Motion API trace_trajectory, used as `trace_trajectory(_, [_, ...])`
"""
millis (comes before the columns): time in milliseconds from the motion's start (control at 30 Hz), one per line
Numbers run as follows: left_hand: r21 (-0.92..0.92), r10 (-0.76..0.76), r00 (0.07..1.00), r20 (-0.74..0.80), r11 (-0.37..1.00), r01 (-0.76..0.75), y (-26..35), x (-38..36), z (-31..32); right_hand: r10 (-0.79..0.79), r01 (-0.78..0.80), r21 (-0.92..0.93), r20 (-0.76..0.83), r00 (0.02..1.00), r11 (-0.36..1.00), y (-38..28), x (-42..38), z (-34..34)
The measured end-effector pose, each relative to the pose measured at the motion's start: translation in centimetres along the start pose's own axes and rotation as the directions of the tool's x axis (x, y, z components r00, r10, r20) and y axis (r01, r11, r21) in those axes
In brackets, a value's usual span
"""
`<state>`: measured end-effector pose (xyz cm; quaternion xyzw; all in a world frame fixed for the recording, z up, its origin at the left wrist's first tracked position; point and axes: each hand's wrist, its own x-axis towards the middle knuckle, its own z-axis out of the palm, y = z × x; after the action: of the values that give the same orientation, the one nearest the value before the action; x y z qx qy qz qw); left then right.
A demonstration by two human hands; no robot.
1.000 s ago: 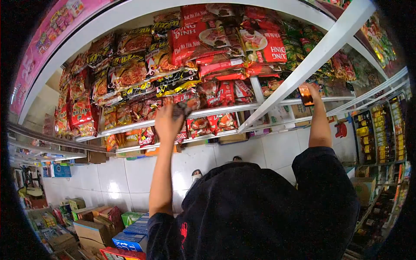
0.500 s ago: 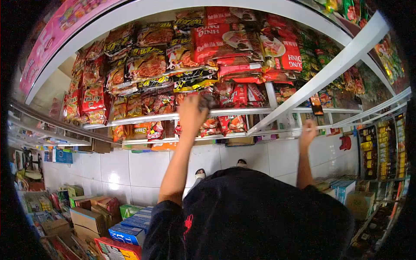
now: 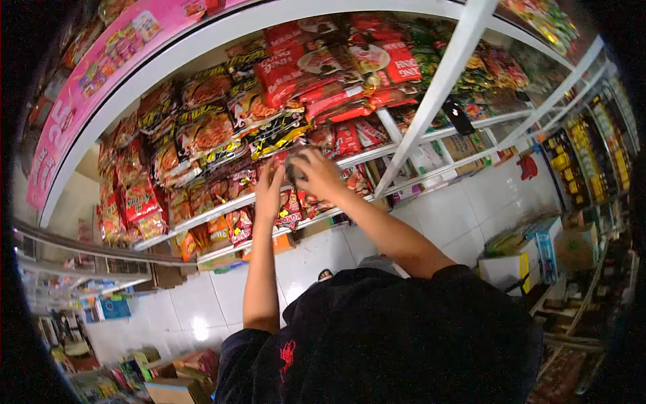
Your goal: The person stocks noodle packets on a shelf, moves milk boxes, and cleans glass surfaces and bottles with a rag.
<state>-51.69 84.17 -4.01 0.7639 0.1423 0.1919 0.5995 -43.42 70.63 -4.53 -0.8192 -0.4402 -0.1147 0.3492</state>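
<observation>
My right hand (image 3: 317, 176) reaches in from the right with fingers curled over a dark, bunched cloth-like thing (image 3: 293, 167) at the shelf's front edge. Close on its left, my left hand (image 3: 269, 190) points upward, its fingers stretched out near the red noodle packs below. Just behind both hands lie black-and-yellow instant noodle packs (image 3: 277, 137), and large red noodle packs (image 3: 289, 71) are stacked farther back. My fingers partly hide the dark thing.
A white diagonal post (image 3: 441, 81) crosses in front of the shelf on the right. Beside it a phone (image 3: 459, 118) rests on the shelf rail. Red noodle packs (image 3: 140, 198) fill the left end. Cartons (image 3: 521, 269) stand on the floor behind at right.
My right hand has come from the rail near the phone to the dark thing. My left hand has shifted off it, leftward and lower. The view has turned.
</observation>
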Motion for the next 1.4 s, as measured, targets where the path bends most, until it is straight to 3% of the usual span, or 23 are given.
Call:
trace_trajectory(33, [0.351,0.040,0.999,0.006,0.936,-0.040,1.0,-0.3,-1.4,-0.007,0.005,-0.050,-0.051,0.999,0.999,2.2,0.0,-0.4])
trace_trajectory(67, [0.658,0.080,0.997,0.022,0.749,-0.074,1.9,-0.9,-2.9,0.030,-0.038,-0.061,-0.122,0.992,0.997,4.2,-0.1,-1.9])
trace_trajectory(133, [0.894,0.131,0.990,0.047,0.438,-0.100,-1.8,-1.7,-4.7,0.155,-0.214,-0.152,-0.326,0.933,0.965,7.9,-1.4,-5.6])
trace_trajectory(167, [0.913,0.101,0.994,0.046,0.399,-0.083,-3.4,-2.2,-5.1,0.302,-0.401,-0.174,-0.416,0.857,0.899,9.4,-1.9,-6.1])
trace_trajectory(200, [0.913,0.104,0.993,0.049,0.399,-0.087,-4.1,-2.1,-5.3,0.267,-0.395,-0.199,-0.470,0.841,0.897,10.2,-2.2,-6.4])
trace_trajectory(267, [0.909,0.255,0.964,0.077,0.380,-0.172,-5.0,-2.6,-5.3,0.226,-0.359,-0.245,-0.441,0.868,0.901,7.0,-1.4,-4.7])
trace_trajectory(333, [0.913,0.256,0.965,0.064,0.376,-0.160,-5.5,-2.9,-5.1,0.138,-0.205,-0.234,-0.273,0.952,0.950,4.0,-1.1,-2.4])
trace_trajectory(433, [0.924,0.279,0.959,0.047,0.353,-0.148,-5.3,-2.7,-5.1,0.106,-0.137,-0.176,-0.175,0.979,0.975,4.5,-1.3,-2.7])
trace_trajectory(500, [0.926,0.281,0.958,0.046,0.349,-0.147,-5.2,-2.7,-5.1,0.137,-0.190,-0.220,-0.235,0.962,0.957,8.4,-1.1,-6.0])
trace_trajectory(533, [0.927,0.284,0.958,0.044,0.346,-0.145,-5.1,-2.7,-5.1,0.256,-0.306,-0.166,-0.265,0.929,0.937,11.2,-1.2,-6.7])
trace_trajectory(600, [0.928,0.288,0.957,0.032,0.346,-0.135,-4.9,-2.5,-5.1,0.265,-0.401,-0.296,-0.408,0.874,0.867,11.5,-1.1,-7.6])
trace_trajectory(667, [0.928,0.281,0.959,0.026,0.350,-0.128,-5.1,-2.8,-4.9,0.281,-0.409,-0.287,-0.398,0.873,0.866,8.5,-0.8,-5.8])
trace_trajectory(700, [0.925,0.287,0.958,0.024,0.356,-0.130,-5.2,-2.7,-4.9,0.271,-0.357,-0.259,-0.317,0.909,0.897,7.0,-0.8,-4.4])
trace_trajectory(733, [0.923,0.294,0.955,0.022,0.362,-0.133,-5.2,-2.6,-4.9,0.147,-0.221,-0.289,-0.259,0.955,0.932,5.5,-1.2,-3.0])
trace_trajectory(800, [0.925,0.300,0.954,0.010,0.360,-0.124,-5.6,-2.6,-4.8,0.061,-0.132,-0.311,-0.229,0.972,0.941,4.0,-1.8,-2.5])
trace_trajectory(900, [0.920,0.293,0.956,0.002,0.373,-0.116,-5.4,-2.7,-4.8,0.259,-0.287,-0.200,-0.154,0.954,0.937,8.3,-0.9,-7.0])
trace_trajectory(1000, [0.922,0.301,0.954,-0.001,0.369,-0.115,-5.0,-2.9,-4.7,0.338,-0.480,-0.355,-0.392,0.855,0.802,12.3,0.0,-6.3])
trace_trajectory(1067, [0.923,0.310,0.951,-0.013,0.369,-0.107,-5.1,-2.9,-4.6,0.335,-0.449,-0.389,-0.328,0.883,0.804,7.5,0.3,-5.0])
trace_trajectory(1133, [0.926,0.321,0.947,-0.013,0.362,-0.110,-5.0,-2.9,-4.5,0.108,-0.218,-0.432,-0.266,0.958,0.875,4.8,-0.7,-2.2])
trace_trajectory(1200, [0.927,0.330,0.944,-0.011,0.357,-0.114,-5.1,-2.9,-4.6,0.222,-0.250,-0.329,-0.123,0.967,0.911,5.2,-0.6,-3.6])
trace_trajectory(1333, [0.924,0.328,0.945,0.003,0.360,-0.128,-5.4,-2.8,-4.8,0.385,-0.503,-0.345,-0.357,0.851,0.793,12.0,0.7,-7.6])
trace_trajectory(1367, [0.924,0.333,0.943,-0.003,0.361,-0.125,-5.2,-2.8,-4.7,0.328,-0.514,-0.388,-0.452,0.830,0.765,12.2,0.8,-6.9])
trace_trajectory(1400, [0.924,0.337,0.942,-0.005,0.362,-0.125,-5.1,-2.9,-4.7,0.328,-0.509,-0.388,-0.445,0.834,0.768,11.1,0.9,-6.0])
